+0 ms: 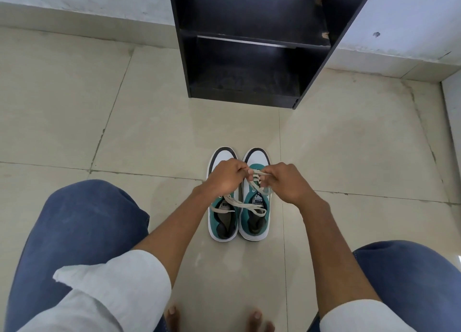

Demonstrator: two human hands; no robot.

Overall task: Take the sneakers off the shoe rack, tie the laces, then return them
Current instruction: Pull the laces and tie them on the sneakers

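Two white and teal sneakers stand side by side on the tiled floor, toes pointing away from me. The left sneaker (222, 225) has loose cream laces lying across its opening. Over the right sneaker (255, 219), my left hand (225, 178) and my right hand (287, 182) each pinch part of its cream laces (258, 175), pulled taut between the fingers. My hands hide the middle of both shoes.
A black shoe rack (252, 44) with bare shelves stands against the wall, straight ahead of the sneakers. My knees in blue jeans (82, 227) flank the shoes, and my bare toes (174, 314) show at the bottom edge. A white wall runs along the back.
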